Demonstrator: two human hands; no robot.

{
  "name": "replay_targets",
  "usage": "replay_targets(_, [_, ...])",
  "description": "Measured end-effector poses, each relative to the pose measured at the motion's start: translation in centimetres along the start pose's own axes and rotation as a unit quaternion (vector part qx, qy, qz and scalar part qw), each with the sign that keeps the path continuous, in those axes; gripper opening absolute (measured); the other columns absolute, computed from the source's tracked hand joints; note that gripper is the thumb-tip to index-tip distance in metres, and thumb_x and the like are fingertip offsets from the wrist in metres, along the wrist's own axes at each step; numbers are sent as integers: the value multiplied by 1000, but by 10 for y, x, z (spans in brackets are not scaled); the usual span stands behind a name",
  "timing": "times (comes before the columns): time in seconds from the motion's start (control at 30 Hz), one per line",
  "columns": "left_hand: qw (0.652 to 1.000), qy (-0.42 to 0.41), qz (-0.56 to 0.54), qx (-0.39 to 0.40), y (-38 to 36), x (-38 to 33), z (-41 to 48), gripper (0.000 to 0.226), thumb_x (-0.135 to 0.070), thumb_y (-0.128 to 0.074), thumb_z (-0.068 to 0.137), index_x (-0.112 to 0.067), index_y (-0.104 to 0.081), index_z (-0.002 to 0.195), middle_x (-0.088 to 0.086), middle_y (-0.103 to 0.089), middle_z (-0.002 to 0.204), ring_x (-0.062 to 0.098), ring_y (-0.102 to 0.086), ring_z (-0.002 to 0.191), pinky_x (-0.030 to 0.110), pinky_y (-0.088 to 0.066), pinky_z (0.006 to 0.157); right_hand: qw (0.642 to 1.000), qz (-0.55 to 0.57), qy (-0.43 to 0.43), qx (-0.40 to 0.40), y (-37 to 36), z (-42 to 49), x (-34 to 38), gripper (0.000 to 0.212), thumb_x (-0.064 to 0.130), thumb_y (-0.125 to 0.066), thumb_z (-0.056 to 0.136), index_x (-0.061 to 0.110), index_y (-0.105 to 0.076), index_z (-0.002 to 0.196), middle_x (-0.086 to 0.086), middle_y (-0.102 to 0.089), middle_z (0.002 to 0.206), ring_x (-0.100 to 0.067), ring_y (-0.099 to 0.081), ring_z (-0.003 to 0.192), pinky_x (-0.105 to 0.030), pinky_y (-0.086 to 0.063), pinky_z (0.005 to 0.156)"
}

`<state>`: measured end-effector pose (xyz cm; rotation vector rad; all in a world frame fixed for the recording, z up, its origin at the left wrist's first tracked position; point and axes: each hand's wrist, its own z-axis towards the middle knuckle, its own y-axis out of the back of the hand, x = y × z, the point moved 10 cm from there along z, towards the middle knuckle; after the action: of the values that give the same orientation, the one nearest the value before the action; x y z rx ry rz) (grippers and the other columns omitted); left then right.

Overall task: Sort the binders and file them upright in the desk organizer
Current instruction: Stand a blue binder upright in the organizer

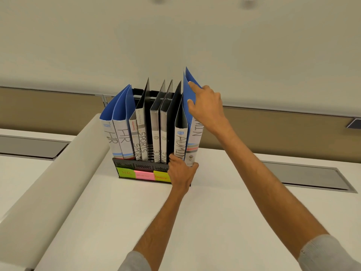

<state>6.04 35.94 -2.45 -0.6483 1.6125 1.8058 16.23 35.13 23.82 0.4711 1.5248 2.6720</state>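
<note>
Blue binder (187, 118) pinched in right hand (207, 106), left hand (181, 173) round organizer (132, 165) corner.

- An office: a black desk organizer (136, 167) is standing on a white desk (214, 222).
- Binders (121, 133) marked HR and ADMIN are sitting inside it.
- Grey inset hatches (304, 177) are flanking it.

The person wears a light grey long-sleeved top. The left sleeve (134, 261) shows at the near edge as a soft, plain cuff. The right sleeve (330, 253), at the near right corner, is the same grey in a fine knit, with a rounded cuff edge and a small dark speck on it. Past the cuffs, the left forearm (162, 222), right forearm (263, 182), left hand (181, 173) and right hand (207, 104) are bare.
</note>
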Motion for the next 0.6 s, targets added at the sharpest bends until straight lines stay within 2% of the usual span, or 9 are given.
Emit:
replay_targets(0.07, [1000, -21, 12, 6, 0, 4, 2, 82, -55, -71, 69, -4, -32, 118, 15, -61, 106, 33, -63, 96, 39, -56, 73, 1000, -16, -5, -1, -3, -3, -2, 53, 34, -43, 101, 26, -31, 151, -13, -55, 126, -32, -59, 107, -37, -47, 87])
replay_targets(0.13, [998, -40, 32, 30, -1, 11, 6, 95, -70, -66, 71, -3, -32, 128, 16, -60, 116, 33, -60, 107, 41, -56, 81, 999, -34, -12, -9, -2, -6, -5, 50, 40, -37, 102, 28, -32, 151, -14, -56, 126, -35, -60, 104, -39, -49, 84])
replay_targets(0.2, [997, -41, 35, 54, -4, 17, 7, 108, -82, -58, 67, -4, -28, 135, 14, -55, 126, 31, -56, 116, 42, -55, 88, 999, -27, -25, 9, -5, -5, -7, 50, 45, -28, 104, 29, -31, 151, -16, -55, 129, -36, -56, 113, -44, -46, 89])
replay_targets(0.23, [997, -37, 29, 62, -5, 18, 6, 112, -85, -56, 64, -5, -26, 137, 13, -53, 129, 30, -54, 118, 41, -54, 90, 999, -15, -30, 29, -9, -4, -7, 51, 47, -24, 104, 30, -28, 151, -17, -50, 136, -36, -48, 125, -50, -42, 97])
replay_targets(0.3, [997, -33, 26, 69, -8, 17, 2, 116, -87, -58, 61, -7, -23, 138, 12, -48, 131, 28, -50, 121, 40, -52, 90, 997, 0, -28, 69, -19, -3, -4, 56, 55, -16, 102, 34, -19, 153, -14, -30, 155, -33, -22, 145, -65, -21, 109])
replay_targets(0.37, [996, -37, 27, 76, -11, 16, -1, 117, -85, -61, 61, -6, -22, 139, 11, -45, 133, 27, -46, 123, 40, -51, 91, 996, 18, -27, 85, -23, -1, -4, 62, 64, -10, 98, 37, -15, 154, -11, -19, 161, -31, -13, 149, -70, -9, 111])
replay_targets(0.47, [994, -52, 13, 95, -13, 18, -4, 122, -81, -66, 60, -5, -18, 143, 11, -39, 138, 27, -41, 128, 42, -50, 96, 994, 49, -46, 92, -30, -2, -11, 71, 72, -4, 92, 37, -21, 153, -10, -26, 159, -34, -23, 146, -71, -15, 111])
replay_targets(0.53, [993, -61, 3, 103, -12, 18, -4, 128, -78, -70, 59, -3, -15, 146, 11, -37, 141, 27, -37, 131, 42, -49, 98, 989, 56, -55, 127, -53, -18, -7, 77, 75, -3, 90, 35, -24, 152, -10, -30, 157, -35, -32, 141, -68, -22, 110])
replay_targets(0.6, [990, -65, -7, 125, -13, 18, -6, 132, -76, -73, 58, -2, -11, 148, 12, -33, 144, 27, -34, 134, 42, -46, 101, 985, 48, -58, 156, -82, -42, -3, 75, 74, -6, 91, 34, -20, 153, -10, -24, 159, -36, -36, 139, -62, -28, 110])
